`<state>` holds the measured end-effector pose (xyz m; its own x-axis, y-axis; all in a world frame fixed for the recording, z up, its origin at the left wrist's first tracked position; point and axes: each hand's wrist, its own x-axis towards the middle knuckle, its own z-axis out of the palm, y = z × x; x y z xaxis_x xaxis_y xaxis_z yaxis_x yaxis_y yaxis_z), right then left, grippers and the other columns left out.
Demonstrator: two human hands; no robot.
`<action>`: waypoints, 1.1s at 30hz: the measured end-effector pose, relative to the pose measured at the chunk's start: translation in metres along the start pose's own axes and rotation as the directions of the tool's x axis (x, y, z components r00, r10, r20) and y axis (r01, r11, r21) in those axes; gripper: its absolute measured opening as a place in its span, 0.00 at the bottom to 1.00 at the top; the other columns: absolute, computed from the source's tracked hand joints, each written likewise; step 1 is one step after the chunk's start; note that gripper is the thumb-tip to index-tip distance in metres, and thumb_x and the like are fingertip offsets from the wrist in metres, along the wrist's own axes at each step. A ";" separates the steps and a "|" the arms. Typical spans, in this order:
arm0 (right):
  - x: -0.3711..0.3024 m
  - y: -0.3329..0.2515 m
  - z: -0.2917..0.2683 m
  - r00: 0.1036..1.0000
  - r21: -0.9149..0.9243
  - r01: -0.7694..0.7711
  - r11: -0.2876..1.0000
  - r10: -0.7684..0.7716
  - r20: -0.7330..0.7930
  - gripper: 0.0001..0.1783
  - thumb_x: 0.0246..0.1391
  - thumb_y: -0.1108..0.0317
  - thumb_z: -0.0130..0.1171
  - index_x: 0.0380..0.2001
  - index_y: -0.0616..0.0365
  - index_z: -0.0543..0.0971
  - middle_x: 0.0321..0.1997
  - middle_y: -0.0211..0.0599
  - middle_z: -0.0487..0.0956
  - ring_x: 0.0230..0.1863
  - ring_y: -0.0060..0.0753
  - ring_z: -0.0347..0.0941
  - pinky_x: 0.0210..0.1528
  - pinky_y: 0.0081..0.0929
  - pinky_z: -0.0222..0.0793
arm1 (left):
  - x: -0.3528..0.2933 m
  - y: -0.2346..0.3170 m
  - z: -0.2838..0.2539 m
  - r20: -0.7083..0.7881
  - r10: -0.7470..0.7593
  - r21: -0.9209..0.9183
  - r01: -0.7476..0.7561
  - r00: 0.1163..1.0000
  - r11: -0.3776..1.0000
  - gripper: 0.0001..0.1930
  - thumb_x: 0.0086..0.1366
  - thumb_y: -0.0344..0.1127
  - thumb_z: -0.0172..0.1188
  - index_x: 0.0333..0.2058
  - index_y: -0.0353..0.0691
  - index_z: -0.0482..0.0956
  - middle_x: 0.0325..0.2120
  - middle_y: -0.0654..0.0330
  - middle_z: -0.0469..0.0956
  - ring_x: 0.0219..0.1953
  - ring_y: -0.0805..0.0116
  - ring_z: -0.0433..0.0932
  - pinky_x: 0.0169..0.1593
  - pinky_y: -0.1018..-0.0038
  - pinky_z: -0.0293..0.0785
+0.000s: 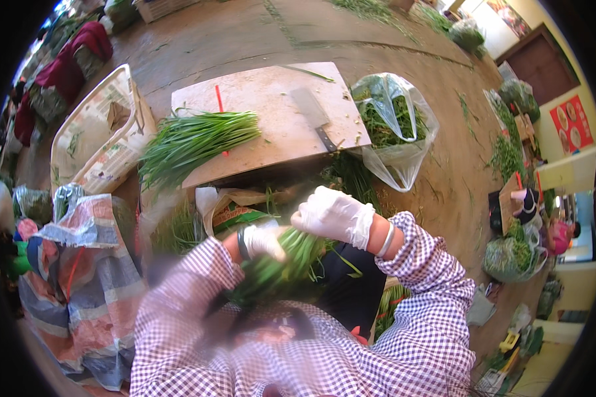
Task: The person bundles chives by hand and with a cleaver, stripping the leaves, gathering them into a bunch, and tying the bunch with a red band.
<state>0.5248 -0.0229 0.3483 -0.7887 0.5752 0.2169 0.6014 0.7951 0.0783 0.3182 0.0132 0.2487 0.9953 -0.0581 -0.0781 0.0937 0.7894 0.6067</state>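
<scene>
Both my hands wear thin white gloves. My left hand (263,242) is closed around a bunch of garlic chives (291,255) in front of my chest; the bunch is partly smeared by motion. My right hand (333,216) is a closed fist at the upper end of that bunch, its fingertips turned away from view. Ahead of my hands, a pale board (271,132) carries a laid-out pile of chives (202,140) on its left side. A cleaver (311,112) with a black handle lies on its right, and a red strip (219,99) sticks out from under the pile.
A white plastic basket (106,162) stands left of the board. At its right is a clear bag (394,155) of green scraps. A striped woven sack (89,298) sits at my left. Loose stalks litter the floor, and another person (563,235) is at the far right.
</scene>
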 end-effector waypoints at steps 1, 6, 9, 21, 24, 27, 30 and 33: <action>-0.010 -0.002 0.007 1.000 0.004 0.018 1.000 -0.018 0.008 0.02 0.49 0.65 0.56 0.26 0.48 0.74 0.20 0.25 0.70 0.25 0.31 0.72 0.29 0.28 0.67 | 0.003 -0.013 0.014 -0.065 0.029 -0.072 -0.034 0.997 0.997 0.54 0.39 0.43 0.84 0.63 0.34 0.63 0.51 0.52 0.77 0.51 0.58 0.79 0.58 0.61 0.74; -0.025 0.006 0.021 0.992 -0.039 -0.074 0.997 0.077 0.099 0.20 0.53 0.65 0.55 0.51 0.45 0.72 0.46 0.33 0.75 0.52 0.36 0.71 0.57 0.36 0.64 | 0.013 -0.061 0.024 -0.387 0.135 -0.163 -0.211 0.912 0.964 0.42 0.47 0.26 0.71 0.63 0.36 0.64 0.47 0.50 0.78 0.44 0.52 0.82 0.51 0.58 0.80; -0.052 0.006 0.025 0.879 -0.029 -0.470 0.882 0.465 -0.105 0.43 0.43 0.74 0.60 0.66 0.49 0.64 0.66 0.44 0.66 0.65 0.46 0.62 0.64 0.44 0.61 | 0.009 -0.056 0.020 -0.485 0.255 0.031 -0.275 0.836 0.961 0.39 0.47 0.34 0.74 0.58 0.34 0.67 0.39 0.51 0.79 0.38 0.56 0.81 0.45 0.61 0.81; -0.044 -0.168 0.131 0.324 0.961 -0.013 -0.278 0.908 0.267 0.46 0.65 0.65 0.56 0.75 0.57 0.41 0.75 0.46 0.52 0.73 0.39 0.50 0.74 0.31 0.43 | 0.013 -0.077 -0.009 -0.646 0.150 -0.052 -0.240 0.748 0.969 0.32 0.57 0.34 0.67 0.61 0.38 0.69 0.53 0.58 0.77 0.50 0.66 0.78 0.57 0.69 0.73; -0.070 -0.130 0.101 0.441 0.986 -0.162 -0.042 0.891 0.110 0.47 0.65 0.45 0.53 0.74 0.58 0.45 0.77 0.50 0.51 0.75 0.45 0.49 0.75 0.38 0.41 | 0.002 -0.066 0.005 -0.557 0.177 -0.061 -0.253 0.811 0.965 0.37 0.54 0.35 0.69 0.62 0.36 0.66 0.50 0.53 0.78 0.51 0.60 0.78 0.54 0.64 0.77; -0.079 -0.042 0.031 0.472 0.823 -0.389 0.414 0.857 -0.208 0.45 0.68 0.35 0.33 0.71 0.63 0.54 0.75 0.51 0.56 0.75 0.49 0.52 0.76 0.39 0.42 | 0.002 -0.061 0.027 -0.356 0.222 -0.051 -0.256 0.908 0.965 0.48 0.47 0.37 0.74 0.65 0.34 0.59 0.53 0.42 0.74 0.50 0.46 0.78 0.52 0.53 0.78; -0.064 0.024 0.003 0.703 0.817 -0.170 0.550 0.649 -0.291 0.32 0.69 0.48 0.44 0.63 0.65 0.69 0.67 0.55 0.68 0.69 0.49 0.62 0.73 0.39 0.52 | 0.012 -0.059 0.048 -0.240 0.311 -0.033 -0.328 0.920 0.944 0.50 0.47 0.36 0.74 0.67 0.36 0.56 0.55 0.36 0.70 0.54 0.39 0.75 0.57 0.48 0.74; -0.039 0.006 0.013 0.970 0.874 -0.182 0.450 0.229 0.084 0.24 0.67 0.59 0.50 0.60 0.62 0.73 0.65 0.49 0.72 0.65 0.47 0.68 0.69 0.38 0.60 | 0.014 -0.056 0.057 -0.215 0.295 -0.094 -0.321 0.931 0.943 0.51 0.48 0.35 0.73 0.68 0.37 0.53 0.57 0.33 0.68 0.58 0.37 0.72 0.61 0.46 0.70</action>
<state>0.5575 -0.0383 0.3273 -0.6379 0.7561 0.1462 0.3029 0.4209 -0.8551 0.3287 -0.0667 0.2583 0.9484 0.3106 -0.0640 -0.2333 0.8201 0.5225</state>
